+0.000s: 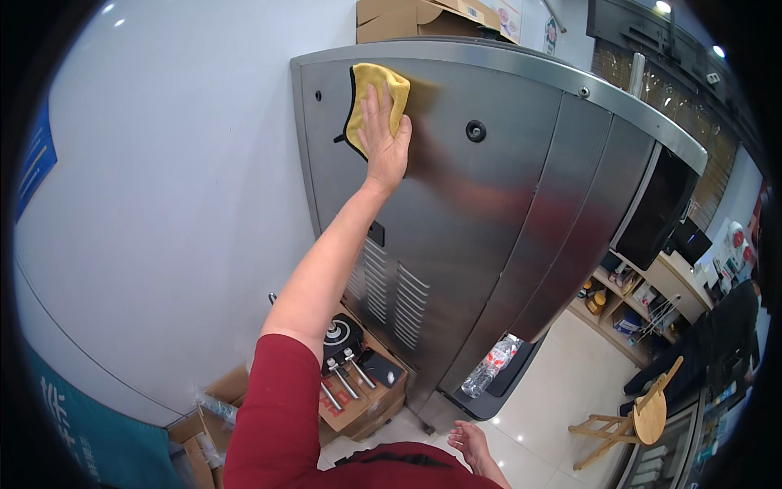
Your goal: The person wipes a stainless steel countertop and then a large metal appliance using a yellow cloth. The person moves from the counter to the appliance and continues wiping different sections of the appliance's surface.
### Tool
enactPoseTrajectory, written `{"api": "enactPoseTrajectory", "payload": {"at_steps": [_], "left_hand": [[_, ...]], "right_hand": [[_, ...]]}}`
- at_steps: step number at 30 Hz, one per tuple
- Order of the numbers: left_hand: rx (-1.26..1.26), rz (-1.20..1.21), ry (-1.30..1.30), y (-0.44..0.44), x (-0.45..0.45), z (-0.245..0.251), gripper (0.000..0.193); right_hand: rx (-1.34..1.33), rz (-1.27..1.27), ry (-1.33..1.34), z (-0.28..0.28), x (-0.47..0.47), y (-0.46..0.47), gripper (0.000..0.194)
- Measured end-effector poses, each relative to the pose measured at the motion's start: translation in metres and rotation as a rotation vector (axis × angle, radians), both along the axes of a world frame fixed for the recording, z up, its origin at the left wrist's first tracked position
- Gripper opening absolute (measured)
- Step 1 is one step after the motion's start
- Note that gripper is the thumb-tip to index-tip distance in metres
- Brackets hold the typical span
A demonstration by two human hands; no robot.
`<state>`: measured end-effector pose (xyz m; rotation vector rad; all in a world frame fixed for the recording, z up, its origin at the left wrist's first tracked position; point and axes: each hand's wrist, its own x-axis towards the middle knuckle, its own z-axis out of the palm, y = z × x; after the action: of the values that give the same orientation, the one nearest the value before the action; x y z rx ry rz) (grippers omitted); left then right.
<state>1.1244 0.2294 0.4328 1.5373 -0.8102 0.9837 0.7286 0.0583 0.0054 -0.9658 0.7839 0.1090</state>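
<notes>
My left hand [385,143] presses a folded yellow microfibre cloth [377,82] with dark edging flat against the upper side panel [452,202] of a tall stainless-steel machine. The fingers point up over the cloth, and its lower part is partly covered by the palm. To the right of the hand sits a round black fitting [476,131], with louvred vents [412,305] lower on the panel. Low in front of my body, my right hand [469,441] hangs with loosely bent fingers and nothing in it. Above it, a clear plastic bottle [489,370] lies on the machine's black tray [510,385].
A cardboard box [391,18] rests on top of the machine. Below my left arm, a carton [366,397] bears metal-legged parts [348,373]. The white wall [183,183] adjoins at left. At right are a wooden folding chair [649,417] and a person [727,330] in dark clothes.
</notes>
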Motion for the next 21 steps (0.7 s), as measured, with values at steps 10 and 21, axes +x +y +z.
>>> {"api": "enactPoseTrajectory", "payload": {"at_steps": [10, 21], "left_hand": [[-0.026, 0.073, 0.040, 0.004, 0.017, 0.028, 0.064], [0.083, 0.103, -0.161, -0.008, -0.001, 0.031, 0.063]], "right_hand": [[-0.040, -0.094, 0.012, 0.005, 0.003, 0.020, 0.021], [-0.078, -0.084, 0.055, 0.005, 0.003, 0.017, 0.021]]}}
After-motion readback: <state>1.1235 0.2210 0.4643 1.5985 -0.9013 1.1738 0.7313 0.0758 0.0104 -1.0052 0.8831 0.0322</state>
